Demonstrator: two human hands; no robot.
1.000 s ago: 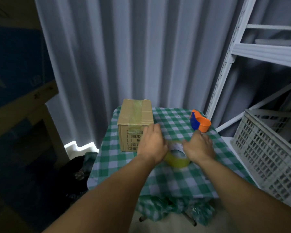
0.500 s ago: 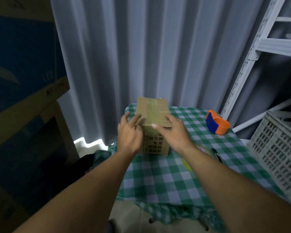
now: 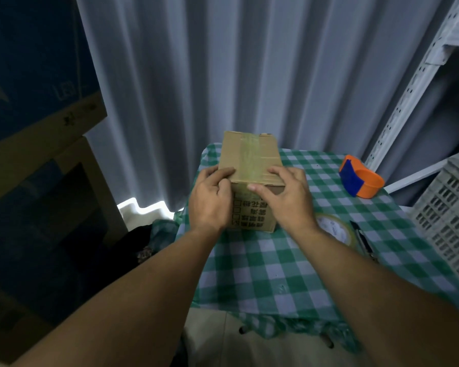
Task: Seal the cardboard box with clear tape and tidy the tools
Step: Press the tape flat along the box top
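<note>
A small cardboard box (image 3: 249,157) stands at the far left of a table covered in green checked cloth (image 3: 270,271). A strip of clear tape runs along the middle of its top. My left hand (image 3: 210,202) grips the box's near left corner, fingers on the lid. My right hand (image 3: 286,197) presses on the near right corner, thumb across the front edge. A roll of clear tape (image 3: 334,229) lies flat on the cloth just right of my right wrist. An orange and blue tape cutter (image 3: 359,180) sits at the far right.
A dark pen-like tool (image 3: 362,239) lies beside the roll. A white plastic crate (image 3: 451,215) stands to the right of the table, with white metal shelving (image 3: 408,94) behind it. Grey curtains hang at the back. Large cardboard cartons (image 3: 37,128) are stacked on the left.
Both hands left the tape roll, which stays on the cloth, and moved left onto the box. They have settled on its near corners.
</note>
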